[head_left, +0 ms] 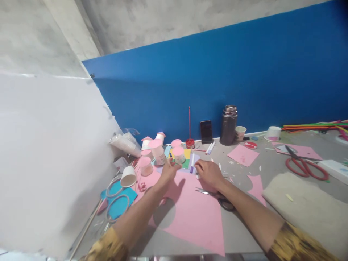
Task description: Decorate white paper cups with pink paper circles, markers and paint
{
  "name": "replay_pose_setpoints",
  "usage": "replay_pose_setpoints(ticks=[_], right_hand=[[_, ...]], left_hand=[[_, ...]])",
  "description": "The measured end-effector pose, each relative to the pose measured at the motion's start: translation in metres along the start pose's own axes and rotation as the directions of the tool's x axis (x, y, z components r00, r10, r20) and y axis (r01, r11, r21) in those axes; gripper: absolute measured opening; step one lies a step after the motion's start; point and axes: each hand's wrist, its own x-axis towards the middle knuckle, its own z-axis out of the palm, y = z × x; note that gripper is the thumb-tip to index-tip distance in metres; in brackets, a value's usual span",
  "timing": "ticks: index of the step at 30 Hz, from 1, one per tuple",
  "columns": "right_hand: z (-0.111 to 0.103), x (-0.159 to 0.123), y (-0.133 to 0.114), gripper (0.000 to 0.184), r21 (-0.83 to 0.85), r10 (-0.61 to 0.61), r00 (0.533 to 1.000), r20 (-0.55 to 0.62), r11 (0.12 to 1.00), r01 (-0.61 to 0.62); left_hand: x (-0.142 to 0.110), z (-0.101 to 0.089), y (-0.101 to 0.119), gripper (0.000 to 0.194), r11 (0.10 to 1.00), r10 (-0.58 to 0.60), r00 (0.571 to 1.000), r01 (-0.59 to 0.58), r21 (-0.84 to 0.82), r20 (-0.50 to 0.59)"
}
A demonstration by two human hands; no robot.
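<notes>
My left hand (169, 173) is over a large pink paper sheet (195, 217) with a round cut-out, its fingers apart and nothing visible in them. Just beyond it stands a paper cup topped with a pink disc (178, 154). My right hand (209, 173) has its fingers bent together at the sheet's far edge. A small white bit shows under its fingertips, too hidden to name. Between the hands lies a white pen with a purple end (192, 165). Small scissors (208, 192) with black handles rest under my right forearm, partly covered.
More pink-topped cups (146, 166) stand at the left, near an open white cup (128, 177) and tape rings (118, 207). At the back are a phone (206, 132) and a dark flask (228, 127). Red-handled scissors (307, 168) and beige cloth (307, 199) lie right.
</notes>
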Motion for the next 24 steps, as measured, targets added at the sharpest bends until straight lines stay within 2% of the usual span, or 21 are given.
replay_pose_setpoints(ticks=[2, 3, 4, 6, 8, 9, 10, 12, 15, 17, 19, 22, 24], right_hand=[[0.0, 0.0, 0.001, 0.023, 0.005, 0.012, 1.0, -0.018, 1.0, -0.012], [-0.001, 0.001, 0.002, 0.023, 0.007, 0.024, 0.999, -0.029, 1.0, -0.023], [-0.003, 0.002, 0.004, 0.024, 0.01, 0.038, 0.998, -0.042, 0.999, -0.038], [-0.011, 0.006, 0.009, 0.028, 0.018, 0.079, 0.994, -0.073, 0.997, -0.078], [-0.024, 0.013, 0.016, 0.034, 0.028, 0.133, 0.985, -0.109, 0.991, -0.131], [-0.032, 0.018, 0.019, 0.037, 0.034, 0.164, 0.978, -0.13, 0.986, -0.161], [-0.039, 0.022, 0.022, 0.041, 0.043, 0.185, 0.972, -0.145, 0.983, -0.181], [-0.052, 0.029, 0.028, 0.05, 0.055, 0.214, 0.964, -0.156, 0.977, -0.208], [-0.055, 0.03, 0.035, 0.055, 0.077, 0.172, 0.973, -0.154, 0.984, -0.162], [-0.045, 0.024, 0.041, 0.038, 0.094, 0.076, 0.989, -0.124, 0.993, -0.065], [-0.03, 0.015, 0.048, 0.015, 0.09, -0.016, 0.998, -0.055, 0.996, 0.021], [-0.013, 0.001, 0.055, 0.043, 0.04, -0.139, 0.984, 0.114, 0.99, 0.135], [-0.01, -0.005, 0.055, 0.052, 0.01, -0.199, 0.959, 0.2, 0.979, 0.201]], left_hand=[[-0.032, 0.002, 0.005, 0.038, 0.999, 0.048, 0.992, -0.049, 0.003, 0.12], [-0.047, 0.004, 0.007, 0.024, 0.986, 0.149, 0.944, -0.165, 0.032, 0.294], [-0.06, 0.007, 0.008, 0.014, 0.958, 0.237, 0.872, -0.283, 0.047, 0.429], [-0.079, 0.012, 0.006, 0.018, 0.843, 0.403, 0.712, -0.533, 0.069, 0.575], [-0.087, 0.016, -0.001, 0.021, 0.645, 0.53, 0.544, -0.756, 0.107, 0.651], [-0.088, 0.016, -0.006, 0.022, 0.551, 0.564, 0.483, -0.824, 0.13, 0.67], [-0.087, 0.017, -0.011, 0.024, 0.48, 0.583, 0.441, -0.864, 0.149, 0.682], [-0.084, 0.017, -0.02, 0.029, 0.423, 0.596, 0.408, -0.892, 0.161, 0.691], [-0.083, 0.017, -0.027, 0.033, 0.436, 0.606, 0.37, -0.895, 0.096, 0.704], [-0.085, 0.018, -0.027, 0.032, 0.457, 0.608, 0.361, -0.887, 0.06, 0.707], [-0.088, 0.019, -0.027, 0.029, 0.478, 0.601, 0.37, -0.877, 0.052, 0.709], [-0.091, 0.02, -0.027, 0.026, 0.5, 0.596, 0.381, -0.865, 0.045, 0.707], [-0.092, 0.021, -0.027, 0.026, 0.522, 0.597, 0.389, -0.853, 0.028, 0.702]])
